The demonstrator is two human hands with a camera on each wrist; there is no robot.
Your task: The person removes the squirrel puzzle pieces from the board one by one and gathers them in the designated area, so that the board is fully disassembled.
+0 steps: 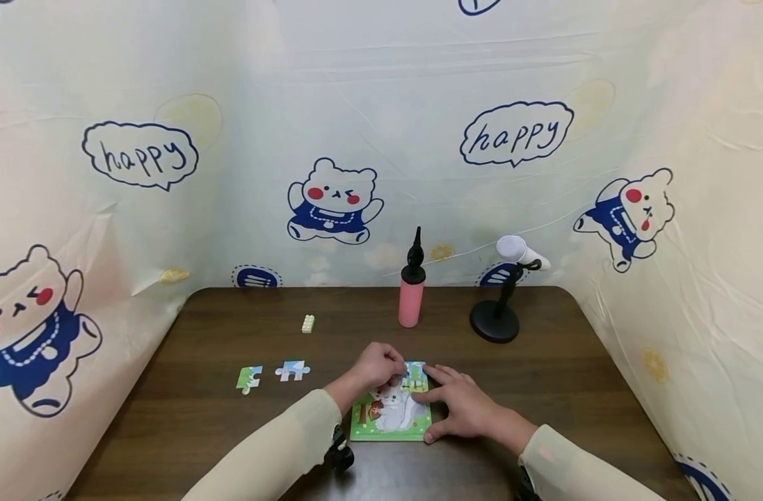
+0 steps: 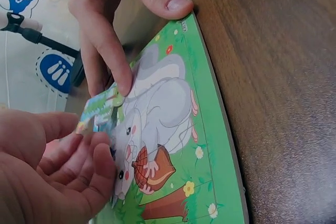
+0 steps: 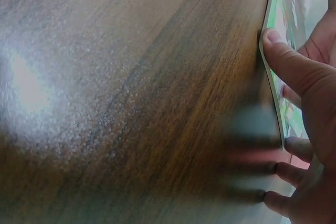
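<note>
A green puzzle board [image 1: 387, 426] with a white squirrel picture lies near the table's front edge. My left hand [image 1: 389, 372] pinches a small puzzle piece [image 2: 98, 111] over the board's far end, fingers curled round it. In the left wrist view the piece sits tilted at my left hand's [image 2: 92, 148] fingertips, just above the squirrel's head. My right hand [image 1: 442, 407] lies flat on the board's right side with fingers straight. Its thumb [image 3: 281, 51] presses the board's edge [image 3: 270, 9].
Two loose puzzle pieces, one green [image 1: 250, 378] and one blue [image 1: 292, 370], lie left of the board. A cream toy brick [image 1: 308, 323], a pink pump bottle [image 1: 411, 296] and a microphone on a black stand [image 1: 499, 316] stand further back. Printed curtains wall the brown table [image 1: 606, 390].
</note>
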